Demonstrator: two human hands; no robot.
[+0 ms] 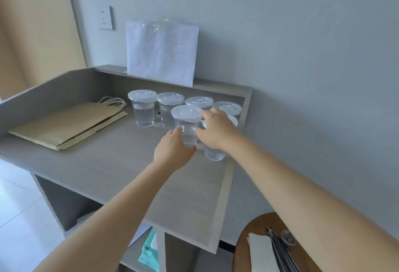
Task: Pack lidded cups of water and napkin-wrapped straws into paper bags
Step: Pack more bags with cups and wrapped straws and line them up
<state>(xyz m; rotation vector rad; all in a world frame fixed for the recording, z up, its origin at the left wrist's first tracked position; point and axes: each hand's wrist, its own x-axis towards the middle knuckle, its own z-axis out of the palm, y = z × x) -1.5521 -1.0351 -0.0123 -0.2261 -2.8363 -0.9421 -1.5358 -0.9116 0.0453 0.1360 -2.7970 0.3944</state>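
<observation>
Grey table (129, 174), plain wall (302, 55): front lidded cup (187, 113) is clasped low by left grip (172, 153) and pinched at the rim by right grip (216, 133); paper bags (67, 125) are laid well left.

This looks like a plain room set up as a makeshift drinks stand. A grey laminate counter (112, 163) with raised sides stands against a bare wall. A handwritten paper sign (162, 53) is taped above its back ledge, with a wall socket (106, 18) beside the sign. Flat paper bags (69, 125) and lidded cups (143, 109) sit on the counter.
</observation>
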